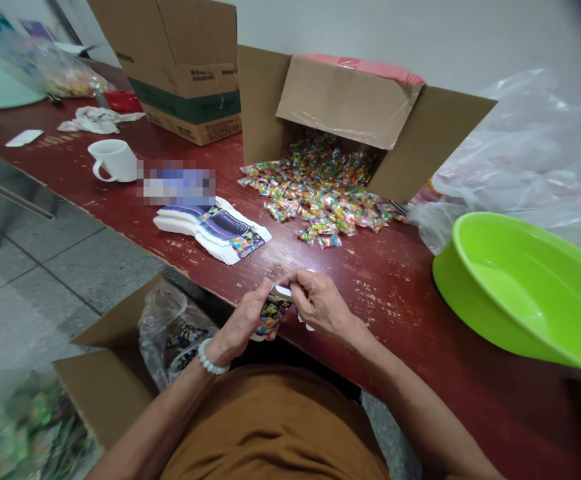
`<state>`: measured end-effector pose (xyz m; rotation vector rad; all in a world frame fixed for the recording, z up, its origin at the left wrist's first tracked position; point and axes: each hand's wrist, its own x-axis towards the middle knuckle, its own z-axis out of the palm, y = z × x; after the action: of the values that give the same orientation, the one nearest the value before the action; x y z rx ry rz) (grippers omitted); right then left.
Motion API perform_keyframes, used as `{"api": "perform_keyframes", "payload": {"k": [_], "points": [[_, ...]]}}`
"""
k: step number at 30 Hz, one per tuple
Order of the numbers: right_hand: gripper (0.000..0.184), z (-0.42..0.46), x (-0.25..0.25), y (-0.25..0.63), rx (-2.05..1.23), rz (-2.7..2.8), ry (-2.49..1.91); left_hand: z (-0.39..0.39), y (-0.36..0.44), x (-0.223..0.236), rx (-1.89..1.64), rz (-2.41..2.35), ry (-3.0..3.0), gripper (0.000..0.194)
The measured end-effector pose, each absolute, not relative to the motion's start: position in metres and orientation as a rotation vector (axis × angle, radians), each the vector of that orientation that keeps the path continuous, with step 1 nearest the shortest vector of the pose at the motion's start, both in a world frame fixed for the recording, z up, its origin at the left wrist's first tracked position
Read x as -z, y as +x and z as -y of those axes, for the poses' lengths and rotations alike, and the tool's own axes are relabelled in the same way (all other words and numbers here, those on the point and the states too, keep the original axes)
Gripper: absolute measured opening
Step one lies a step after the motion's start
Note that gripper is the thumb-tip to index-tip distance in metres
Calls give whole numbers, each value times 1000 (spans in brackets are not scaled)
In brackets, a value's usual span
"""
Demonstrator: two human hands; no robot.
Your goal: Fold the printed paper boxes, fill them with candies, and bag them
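Between my hands, just over the table's front edge, is a small printed candy box [273, 311], dark with bright colours and a white flap at its top. My left hand [247, 319], with a pale bead bracelet on the wrist, is closed around the box's left side. At the upper right of the box, my right hand [320, 300] has its fingers bent and pinched at the white flap. Beyond them lies a fanned stack of flat printed cartons [210, 230]. Farther back, many small wrapped candies [325, 193] spill from a cardboard box lying on its side [350, 100].
A green basin [470, 287] stands at the right, by clear plastic bags [525, 160]. A white mug [113, 161] and a tall carton [185, 73] are at the back left. Below the table edge, an open carton [105, 380] holds a plastic bag of dark printed pieces.
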<state>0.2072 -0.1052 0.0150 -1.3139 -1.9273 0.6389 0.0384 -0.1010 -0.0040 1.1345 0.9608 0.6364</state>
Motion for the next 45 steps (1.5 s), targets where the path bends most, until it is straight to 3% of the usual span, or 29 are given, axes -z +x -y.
{"api": "perform_keyframes", "payload": {"k": [8, 13, 21, 28, 35, 45], "points": [[20, 105, -16, 203, -1078, 1650, -1240, 101, 40, 11, -722, -908, 903, 64], [30, 99, -13, 198, -1456, 1223, -1317, 101, 43, 8, -736, -861, 857, 57], [33, 92, -2, 196, -1681, 1005, -1234, 102, 41, 14, -782, -768, 816, 46], [33, 96, -19, 202, -1497, 1234, -1127, 99, 41, 5, -829, -822, 800, 46], [26, 97, -20, 190, -1501, 1038, -1141, 100, 44, 8, -838, -846, 820, 67], [14, 90, -15, 196, -1426, 1294, -1122, 98, 40, 10, -784, -863, 903, 66]]}}
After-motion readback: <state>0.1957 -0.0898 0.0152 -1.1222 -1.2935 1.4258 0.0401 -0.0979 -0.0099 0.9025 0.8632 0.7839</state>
